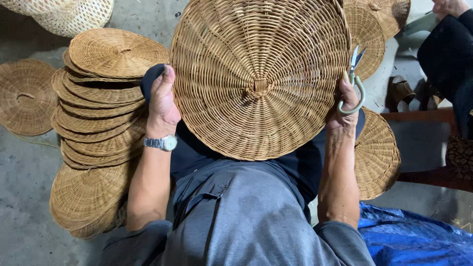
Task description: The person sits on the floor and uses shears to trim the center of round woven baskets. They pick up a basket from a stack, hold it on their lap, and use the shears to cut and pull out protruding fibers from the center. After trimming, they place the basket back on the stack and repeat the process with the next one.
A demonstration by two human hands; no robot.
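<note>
A round woven rattan tray (258, 74) is held up in front of me, its domed back toward the camera. My left hand (162, 101), with a metal wristwatch, grips its left rim. My right hand (347, 101) holds the right rim and also carries small scissors (354, 81) with pale green handles, blades pointing up. My grey shirt and dark lap lie below the tray.
A leaning stack of several similar woven trays (98, 123) stands at my left, with one tray (24, 96) flat on the concrete floor. More trays (377, 152) lie at right. A blue tarp (419, 239) covers the lower right. Another person's dark sleeve (448, 54) is at the upper right.
</note>
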